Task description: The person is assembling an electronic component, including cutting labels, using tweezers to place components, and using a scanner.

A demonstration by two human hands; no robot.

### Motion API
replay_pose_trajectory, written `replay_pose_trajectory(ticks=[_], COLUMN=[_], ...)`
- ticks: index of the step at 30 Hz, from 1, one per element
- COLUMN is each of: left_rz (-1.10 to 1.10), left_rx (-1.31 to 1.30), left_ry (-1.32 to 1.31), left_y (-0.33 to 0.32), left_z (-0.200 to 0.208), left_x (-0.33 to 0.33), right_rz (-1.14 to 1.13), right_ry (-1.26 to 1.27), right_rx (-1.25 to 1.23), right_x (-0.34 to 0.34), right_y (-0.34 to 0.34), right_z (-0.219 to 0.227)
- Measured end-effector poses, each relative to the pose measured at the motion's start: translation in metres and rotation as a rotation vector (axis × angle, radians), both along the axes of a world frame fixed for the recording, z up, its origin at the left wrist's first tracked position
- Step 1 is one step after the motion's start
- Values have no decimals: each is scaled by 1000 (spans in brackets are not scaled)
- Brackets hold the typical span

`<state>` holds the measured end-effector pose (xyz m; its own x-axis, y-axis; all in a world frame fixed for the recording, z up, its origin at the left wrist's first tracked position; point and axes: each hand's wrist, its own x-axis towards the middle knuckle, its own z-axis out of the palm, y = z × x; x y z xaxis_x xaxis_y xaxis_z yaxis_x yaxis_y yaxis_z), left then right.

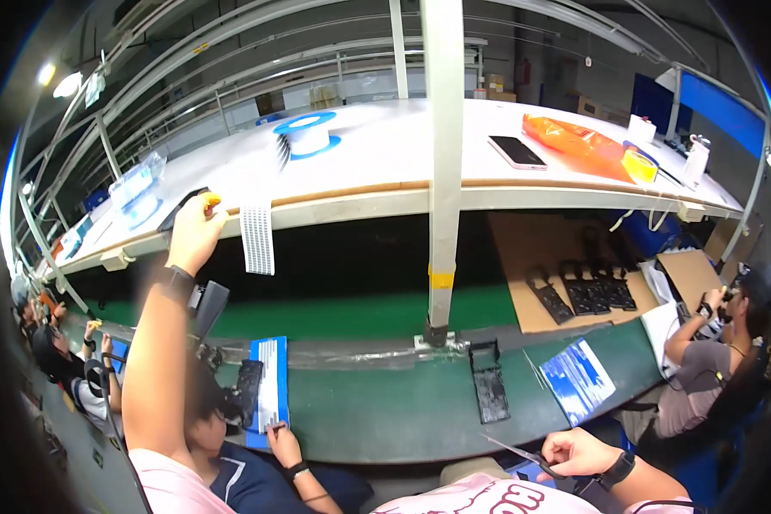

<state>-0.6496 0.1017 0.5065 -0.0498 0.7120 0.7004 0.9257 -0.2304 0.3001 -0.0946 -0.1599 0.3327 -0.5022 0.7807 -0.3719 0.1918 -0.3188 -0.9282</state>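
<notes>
My left hand point(197, 224), with yellow covers on its fingertips, is raised to the front edge of the white shelf point(368, 154). Its fingers are drawn together; whatever they grip is hidden. Just behind it lies a dark flat object point(177, 211), and a white strip of small printed labels point(257, 240) hangs over the edge beside it. Low at the right, my right hand point(576, 454) is closed around thin pointed tweezers point(514, 447), the tip aimed left. Beyond that tip a black plastic frame point(488, 383) rests on the green belt point(368, 403).
A blue-and-white sheet point(578, 381) lies right of the frame. A white post point(444, 171) rises mid-view. Several black frames point(595, 289) sit on cardboard. Co-workers sit on both sides; one hand point(284, 445) at left touches a blue-edged sheet point(271, 377). The shelf holds a phone point(516, 152) and spool point(307, 135).
</notes>
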Motion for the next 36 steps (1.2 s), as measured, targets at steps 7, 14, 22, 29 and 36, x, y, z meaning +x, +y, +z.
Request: replay_pose_trajectory(ticks=[7,14,22,29,36], left_rz=[263,490,-367,-133,-279], left_rx=[-293,-602,-448,-414,-536], left_ry=[-310,-4,-361,-59,-518], left_y=[156,308,377,198,44], left_z=[49,11,6,52,28], left_x=[13,51,86,155,101], right_rz=[28,-109,-88,-226,14], right_ry=[-141,2,-77,-161,90], right_rx=[85,-50,164,57,-68], right_x=[85,142,102,49,-19], right_y=[110,147,143,128,163], right_z=[-32,-47,-48,-35,-40])
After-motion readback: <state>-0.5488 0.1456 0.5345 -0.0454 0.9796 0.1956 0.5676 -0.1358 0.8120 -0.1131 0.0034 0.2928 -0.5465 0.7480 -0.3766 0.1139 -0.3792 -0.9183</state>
